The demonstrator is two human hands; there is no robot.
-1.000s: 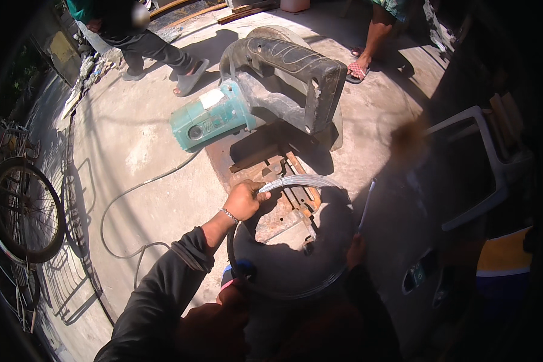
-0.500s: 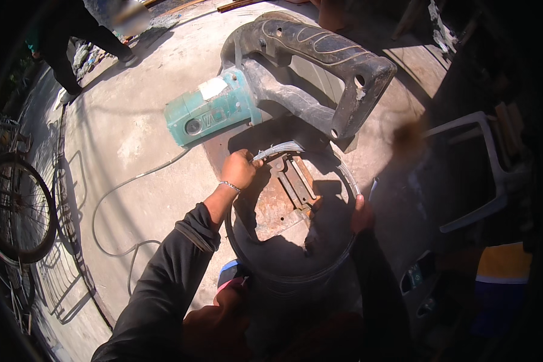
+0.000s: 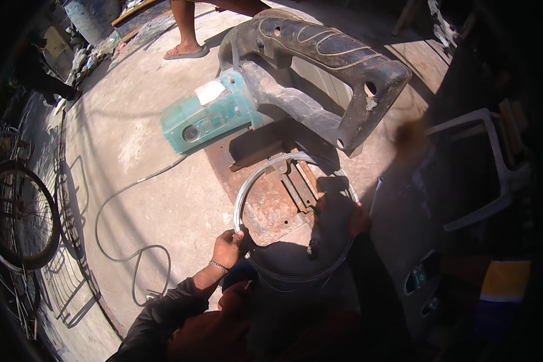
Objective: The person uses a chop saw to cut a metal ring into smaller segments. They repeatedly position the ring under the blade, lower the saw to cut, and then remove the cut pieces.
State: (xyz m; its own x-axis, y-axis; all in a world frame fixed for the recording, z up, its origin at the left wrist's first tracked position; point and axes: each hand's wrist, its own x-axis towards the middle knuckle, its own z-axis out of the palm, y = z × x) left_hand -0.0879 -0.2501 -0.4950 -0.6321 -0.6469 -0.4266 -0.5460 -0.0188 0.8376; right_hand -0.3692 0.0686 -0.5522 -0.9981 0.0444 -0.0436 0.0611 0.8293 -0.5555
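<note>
- Floor (image 3: pixel 136 142): pale, dusty concrete, a dark seam (image 3: pixel 89 279) running down its left side.
- Light: hard sun over the left and middle; deep shade on the right.
- Far left: a bicycle (image 3: pixel 20 210), with barred shadows (image 3: pixel 55 289) on the ground beside it.
- Upper left: rubble (image 3: pixel 99 54), near a blue drum (image 3: pixel 93 19) and boards (image 3: pixel 133 12).
- Right: a pale chair (image 3: pixel 498 154) in shade, brown planks (image 3: pixel 513 133) just beside it.

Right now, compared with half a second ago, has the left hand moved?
Yes: judged against the rusty base plate, the left hand has moved back toward the plate's near end, now gripping the wire coil at its lower left.
</note>
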